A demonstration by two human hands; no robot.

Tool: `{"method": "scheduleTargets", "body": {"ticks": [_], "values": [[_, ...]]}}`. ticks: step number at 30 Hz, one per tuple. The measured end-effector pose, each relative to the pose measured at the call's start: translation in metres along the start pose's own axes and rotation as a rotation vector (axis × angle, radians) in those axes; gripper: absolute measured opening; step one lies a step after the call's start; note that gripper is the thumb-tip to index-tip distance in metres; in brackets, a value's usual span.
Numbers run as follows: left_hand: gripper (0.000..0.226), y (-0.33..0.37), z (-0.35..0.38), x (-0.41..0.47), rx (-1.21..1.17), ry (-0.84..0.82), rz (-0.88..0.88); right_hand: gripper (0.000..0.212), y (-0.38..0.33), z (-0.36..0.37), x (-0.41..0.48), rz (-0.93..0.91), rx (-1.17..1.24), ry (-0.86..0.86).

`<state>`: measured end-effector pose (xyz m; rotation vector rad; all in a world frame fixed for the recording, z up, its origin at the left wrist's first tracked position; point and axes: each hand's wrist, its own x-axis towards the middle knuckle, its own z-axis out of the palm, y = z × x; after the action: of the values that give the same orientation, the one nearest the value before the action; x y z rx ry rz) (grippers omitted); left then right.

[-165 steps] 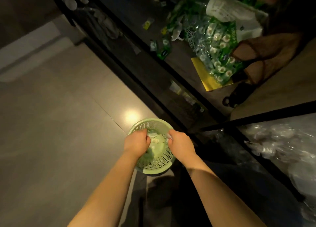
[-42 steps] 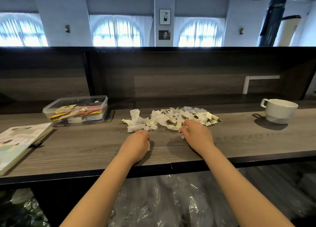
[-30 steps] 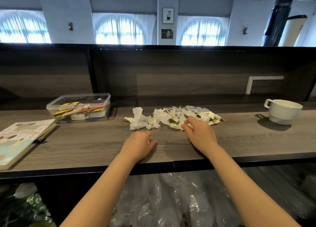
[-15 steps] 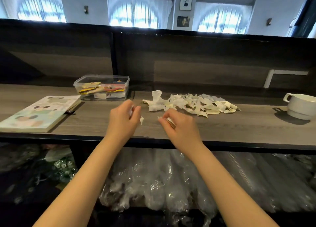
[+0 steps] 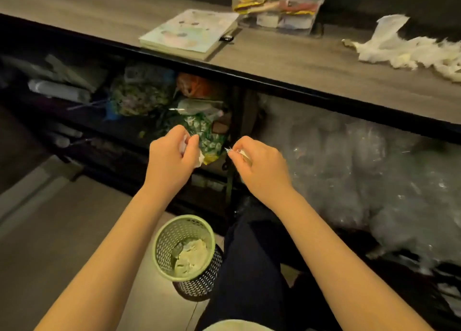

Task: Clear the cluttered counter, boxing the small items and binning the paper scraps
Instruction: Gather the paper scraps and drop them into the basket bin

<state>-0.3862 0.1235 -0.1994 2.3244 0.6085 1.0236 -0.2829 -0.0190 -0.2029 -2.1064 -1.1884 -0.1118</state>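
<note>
torn paper, feather-light and limp, likely to flutter or cling to skin on release, so best pinched in a bunch between fingertips, not by a single edge. left hand (image 5: 172, 153) clenched around a wad of white paper scraps (image 5: 193, 153), bits poking out between thumb and fingers at 3 o'clock of the fist. right hand (image 5: 259, 167) pinching a smaller scrap (image 5: 233, 151) at its fingertips, tip sticking out toward 9 o'clock. both held in the air below the counter (image 5: 287, 61) edge, well above and toward 12 o'clock of the green mesh bin (image 5: 164, 246) on the floor, already part filled with scraps. much larger pile of scraps (image 5: 409, 48) left on the counter at 1 o'clock, well apart from either hand. clear box (image 5: 277, 6) with small items at 12 o'clock, book (image 5: 189, 34) just beside it at its 8 o'clock. probably safest lowered close over the bin rim before letting go, given how easily such light bits drift
</note>
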Motion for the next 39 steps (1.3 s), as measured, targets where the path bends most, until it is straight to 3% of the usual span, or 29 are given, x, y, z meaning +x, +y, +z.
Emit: {"method": "scheduleTargets", "body": {"ticks": [8, 19, 27, 32, 36, 39], "values": [[0.025, -0.116, 0.01, -0.06, 0.182, -0.165, -0.285, 0.023, -0.004, 0.111, -0.004, 0.074, -0.039, -0.349], [0.023, -0.216, 0.066, -0.128, 0.286, -0.422, -0.536, 0.011, 0.048, 0.236, -0.016, 0.161, -0.178, -0.822], [0.026, -0.261, 0.094, -0.149, 0.432, -0.619, -0.608, 0.029, 0.064, 0.308, -0.017, 0.142, -0.213, -0.991], [0.025, -0.281, 0.106, -0.15, 0.493, -0.742, -0.656, 0.039, 0.071, 0.337, -0.021, 0.262, -0.212, -1.032], [0.026, -0.285, 0.123, -0.15, 0.463, -0.864, -0.716, 0.064, 0.08, 0.355, -0.027, 0.285, -0.174, -1.175], [0.037, -0.289, 0.132, -0.154, 0.424, -1.044, -0.782, 0.08, 0.09, 0.354, -0.034, 0.342, -0.158, -1.259]]}}
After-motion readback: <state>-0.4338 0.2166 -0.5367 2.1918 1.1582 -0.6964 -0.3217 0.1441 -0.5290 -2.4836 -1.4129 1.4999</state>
